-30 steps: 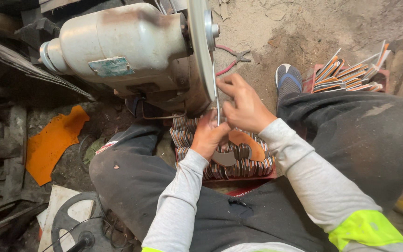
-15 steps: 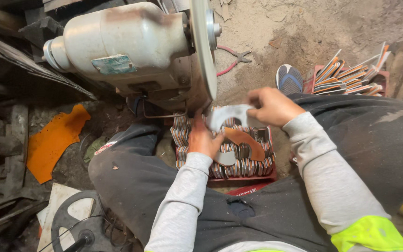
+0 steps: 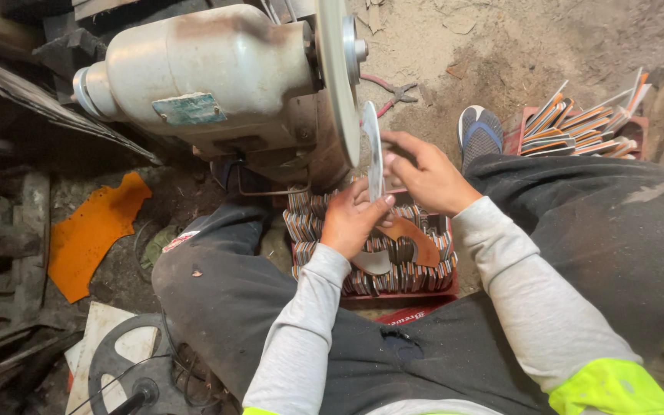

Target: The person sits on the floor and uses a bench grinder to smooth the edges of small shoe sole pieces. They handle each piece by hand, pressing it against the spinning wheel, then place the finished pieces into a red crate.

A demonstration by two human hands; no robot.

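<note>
A thin flat metal piece (image 3: pixel 372 150) stands on edge against the spinning disc (image 3: pixel 338 77) of a grey motor grinder (image 3: pixel 209 84). My left hand (image 3: pixel 353 219) pinches its lower edge. My right hand (image 3: pixel 424 173) grips its far side. Both hands sit just right of the disc, above a red tray (image 3: pixel 424 290) packed with several similar curved metal pieces, some rust-orange.
A second red tray (image 3: pixel 578 127) of flat pieces lies at the upper right beside a blue sandal (image 3: pixel 479 131). Pliers (image 3: pixel 393 96) rest on the dirt floor behind the disc. An orange scrap (image 3: pixel 90 234) and a dark wheel (image 3: pixel 136 373) lie at the left.
My right hand had swung a piece out flat over the tray, and both hands have since brought it back up on edge against the disc.
</note>
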